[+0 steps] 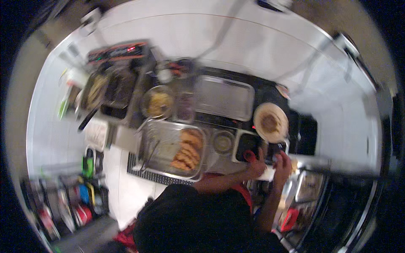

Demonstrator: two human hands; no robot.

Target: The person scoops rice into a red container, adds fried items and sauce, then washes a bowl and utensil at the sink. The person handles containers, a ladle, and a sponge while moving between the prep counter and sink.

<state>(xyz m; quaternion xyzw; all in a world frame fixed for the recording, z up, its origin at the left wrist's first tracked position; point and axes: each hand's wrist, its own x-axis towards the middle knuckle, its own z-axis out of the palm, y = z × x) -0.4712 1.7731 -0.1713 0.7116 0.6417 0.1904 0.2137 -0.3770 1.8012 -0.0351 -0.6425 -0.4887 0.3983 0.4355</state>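
My left hand [256, 168] is over the front edge of a black-topped, pale-rimmed unit [237, 147] on the right of the counter. A small red round object [249, 156] sits at its fingers, apparently gripped; blur hides its kind. My right hand [284, 168] is close beside it on the right, fingers bent toward a small pale thing I cannot make out. Beyond both hands stands a round, cream-coloured bowl [282, 113] with brown contents. A metal tray [162, 126] to the left holds several browned, sliced food pieces [187, 152] and tongs [152, 152].
A fryer [114, 90] with a dark handle stands far left. Next to it are a bowl of yellow food [159, 103] and a container of purplish food [184, 107]. An empty metal tray [223, 96] lies at the back; a small round container [222, 142] is near the unit.
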